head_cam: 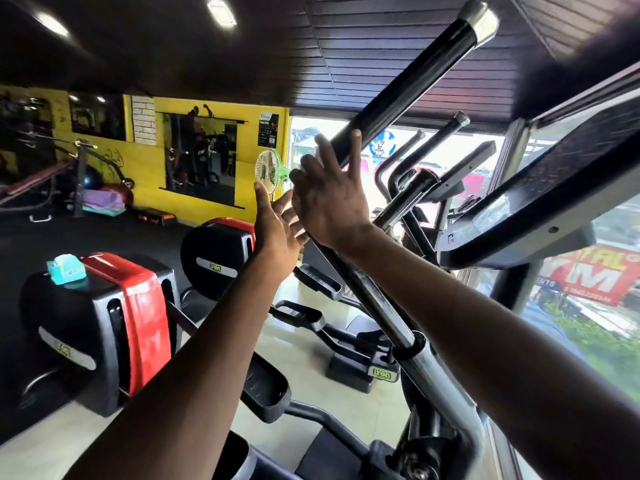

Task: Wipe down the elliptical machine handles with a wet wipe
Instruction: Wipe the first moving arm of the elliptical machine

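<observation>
The elliptical's long black handle (415, 74) with a silver end cap rises diagonally to the upper right. My right hand (332, 192) lies flat against its lower part, fingers spread and straight, thumb across the bar. A pale bit of wet wipe (317, 152) shows under the fingertips, pressed to the handle. My left hand (277, 226) is just left of and below it, fingers straight and spread, thumb up, holding nothing. Whether it touches the bar is unclear.
The machine's console (554, 174) juts in at the right. A teal wipes packet (65, 268) sits on the red-and-black housing (138, 306) of a neighbouring elliptical at the left. More elliptical handles (446, 133) stand ahead by the window, and a small fan (268, 168) by the yellow wall.
</observation>
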### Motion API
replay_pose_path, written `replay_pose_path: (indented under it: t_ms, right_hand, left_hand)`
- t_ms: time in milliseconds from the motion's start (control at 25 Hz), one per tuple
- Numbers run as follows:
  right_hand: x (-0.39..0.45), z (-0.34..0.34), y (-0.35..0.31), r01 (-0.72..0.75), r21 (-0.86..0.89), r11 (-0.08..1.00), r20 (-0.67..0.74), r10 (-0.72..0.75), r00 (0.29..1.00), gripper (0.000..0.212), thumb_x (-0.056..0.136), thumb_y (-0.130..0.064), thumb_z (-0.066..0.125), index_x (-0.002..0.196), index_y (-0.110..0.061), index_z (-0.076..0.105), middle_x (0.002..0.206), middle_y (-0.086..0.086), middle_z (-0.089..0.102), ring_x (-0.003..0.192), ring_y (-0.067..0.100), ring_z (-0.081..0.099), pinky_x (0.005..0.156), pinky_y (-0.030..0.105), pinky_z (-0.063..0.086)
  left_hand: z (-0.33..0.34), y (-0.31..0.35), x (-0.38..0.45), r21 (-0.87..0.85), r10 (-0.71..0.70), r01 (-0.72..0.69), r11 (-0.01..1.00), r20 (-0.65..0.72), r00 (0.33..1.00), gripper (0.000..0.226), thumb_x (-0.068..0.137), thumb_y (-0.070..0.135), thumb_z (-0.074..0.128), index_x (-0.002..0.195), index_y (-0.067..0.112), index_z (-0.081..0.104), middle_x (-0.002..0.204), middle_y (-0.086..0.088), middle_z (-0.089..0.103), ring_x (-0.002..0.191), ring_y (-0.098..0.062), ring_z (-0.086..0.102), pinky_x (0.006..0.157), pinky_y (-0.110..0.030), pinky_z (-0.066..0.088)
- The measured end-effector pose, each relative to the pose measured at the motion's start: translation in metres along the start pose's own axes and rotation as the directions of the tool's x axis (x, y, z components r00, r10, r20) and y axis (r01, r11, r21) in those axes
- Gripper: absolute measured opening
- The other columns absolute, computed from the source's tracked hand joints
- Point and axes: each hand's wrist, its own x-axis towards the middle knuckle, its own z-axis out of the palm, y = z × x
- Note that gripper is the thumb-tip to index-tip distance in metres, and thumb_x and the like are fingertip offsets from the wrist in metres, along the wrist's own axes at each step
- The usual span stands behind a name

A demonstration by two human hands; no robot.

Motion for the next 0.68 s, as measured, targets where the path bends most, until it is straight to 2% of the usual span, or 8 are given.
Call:
replay_pose_path:
  t_ms: [120,200,320,400,520,600,640,680]
  right_hand:
    - [-0.008,0.008,-0.008,0.033,0.054,0.998,-0.021,-0.031,0.999,0.032,0.091,-0.035,0.046,0.114,-0.022,0.064,0.127,0.003,0.057,0.143,0.036,0.025,0.106,0.074,-0.005]
    - [-0.028,0.028,-0.021,0.107,0.138,0.985,-0.063,-0.099,0.993,0.033,0.089,-0.025,0.051,0.119,-0.020,0.064,0.127,0.002,0.060,0.144,0.033,0.024,0.107,0.077,0.006]
    - [-0.069,0.055,-0.029,0.276,0.321,0.906,-0.206,-0.218,0.954,0.038,0.082,-0.003,0.059,0.118,-0.012,0.066,0.120,0.005,0.066,0.138,0.026,0.039,0.112,0.057,0.029]
    - [-0.082,0.051,-0.022,0.206,0.696,0.688,-0.315,0.035,0.948,0.035,0.075,0.010,0.052,0.100,-0.006,0.070,0.104,0.009,0.069,0.115,0.027,0.057,0.103,0.045,0.043]
    - [-0.058,0.031,-0.013,-0.168,0.960,0.225,0.008,0.575,0.818,0.020,0.088,-0.017,0.038,0.096,-0.010,0.055,0.098,0.011,0.061,0.091,0.026,0.055,0.079,0.049,0.050]
    - [-0.025,0.023,-0.008,-0.369,0.902,-0.226,0.432,0.488,0.758,0.033,0.092,-0.042,0.035,0.109,-0.017,0.047,0.113,0.013,0.058,0.098,0.025,0.057,0.089,0.050,0.049]
    - [-0.012,0.021,-0.008,-0.432,0.831,-0.350,0.548,0.379,0.746,0.046,0.089,-0.050,0.033,0.116,-0.015,0.048,0.120,0.013,0.058,0.104,0.024,0.058,0.096,0.049,0.047]
    - [-0.004,0.022,-0.008,-0.478,0.805,-0.353,0.583,0.315,0.749,0.059,0.085,-0.056,0.031,0.121,-0.014,0.051,0.125,0.013,0.059,0.110,0.024,0.057,0.102,0.049,0.043]
  left_hand:
    - [0.000,0.002,0.002,-0.059,-0.001,0.002,0.998,0.022,1.000,0.082,0.086,0.078,0.027,0.138,0.020,0.052,0.138,-0.011,0.058,0.125,-0.029,0.056,0.100,-0.048,0.045]
    - [-0.001,0.002,-0.001,-0.035,-0.012,0.011,0.999,-0.015,1.000,0.078,0.086,0.077,0.029,0.127,0.019,0.061,0.124,-0.012,0.067,0.114,-0.029,0.064,0.087,-0.043,0.051]
    - [-0.008,0.000,-0.007,0.114,-0.010,0.022,0.993,-0.106,0.994,0.062,0.094,0.064,0.034,0.112,0.015,0.068,0.106,-0.006,0.072,0.101,-0.027,0.067,0.077,-0.035,0.050]
    - [-0.010,-0.001,-0.006,0.195,0.056,-0.024,0.981,-0.162,0.985,0.040,0.100,0.047,0.043,0.092,0.016,0.068,0.093,0.001,0.070,0.094,-0.021,0.064,0.080,-0.032,0.049]
    - [-0.001,0.005,-0.002,0.253,0.183,-0.117,0.960,-0.257,0.949,0.022,0.100,0.029,0.049,0.086,0.016,0.060,0.088,0.000,0.066,0.089,-0.020,0.061,0.073,-0.029,0.048]
    - [0.015,0.006,-0.001,0.351,0.272,-0.180,0.919,-0.234,0.933,0.026,0.099,0.040,0.047,0.110,0.019,0.059,0.107,-0.002,0.066,0.097,-0.021,0.063,0.073,-0.031,0.048]
    - [0.024,0.005,-0.001,0.417,0.304,-0.191,0.888,-0.223,0.926,0.038,0.098,0.049,0.043,0.120,0.021,0.057,0.114,-0.001,0.064,0.100,-0.020,0.062,0.074,-0.030,0.047]
    - [0.032,0.002,-0.001,0.467,0.326,-0.196,0.863,-0.217,0.920,0.048,0.098,0.055,0.038,0.125,0.020,0.057,0.113,0.001,0.064,0.097,-0.018,0.062,0.072,-0.025,0.047]
